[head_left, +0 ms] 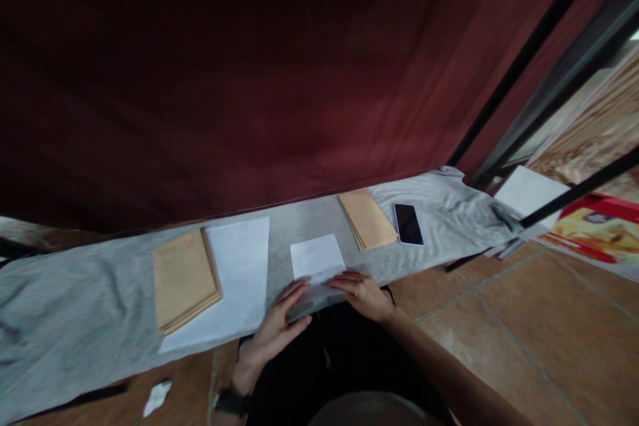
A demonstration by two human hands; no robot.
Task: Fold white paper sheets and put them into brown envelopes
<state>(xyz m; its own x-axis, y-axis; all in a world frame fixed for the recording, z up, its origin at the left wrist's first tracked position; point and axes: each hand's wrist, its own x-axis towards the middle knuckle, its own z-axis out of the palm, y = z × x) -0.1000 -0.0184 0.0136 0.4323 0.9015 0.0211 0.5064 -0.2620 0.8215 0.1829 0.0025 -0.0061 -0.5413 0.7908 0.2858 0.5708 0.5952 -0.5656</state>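
A sheet of white paper [317,257] lies in front of me on the grey cloth, its near part looking folded over. My left hand [279,327] touches its near left corner, fingers stretched and thumb spread away. On the near right side, the fingers of my right hand [364,294] rest flat on the paper. To the left, a stack of brown envelopes [186,276] sits partly on larger white sheets [243,273]. Beyond my right hand is a smaller pile of brown envelopes [368,218].
A phone [409,223] with a dark screen lies right of the smaller pile. Grey cloth [60,306] covers the narrow bench. A dark red curtain [299,80] hangs behind it. Black metal bars [529,56] and a red printed box [599,229] stand at right. Crumpled white paper [157,397] is on the tiled floor.
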